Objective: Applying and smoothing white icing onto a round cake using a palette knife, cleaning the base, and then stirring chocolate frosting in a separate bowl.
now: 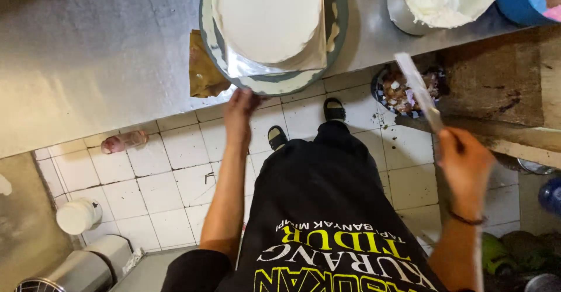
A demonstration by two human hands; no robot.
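A round cake (266,14) covered in white cream sits on a grey turntable (274,81) at the edge of a steel counter (93,52). My left hand (241,108) touches the near rim of the turntable with its fingertips. My right hand (464,163) is off to the right, below counter level, gripping the handle of a long flat palette knife (416,87) whose blade points up toward the counter. A metal bowl of white cream (432,0) stands on the counter to the right of the cake.
A brown paper piece (204,73) lies under the turntable's left side. A bin of scraps (403,90) stands on the tiled floor (175,169). A pink bottle (123,142), a white tub (78,216) and a steel container (64,274) lie lower left. A blue bucket (523,2) stands top right.
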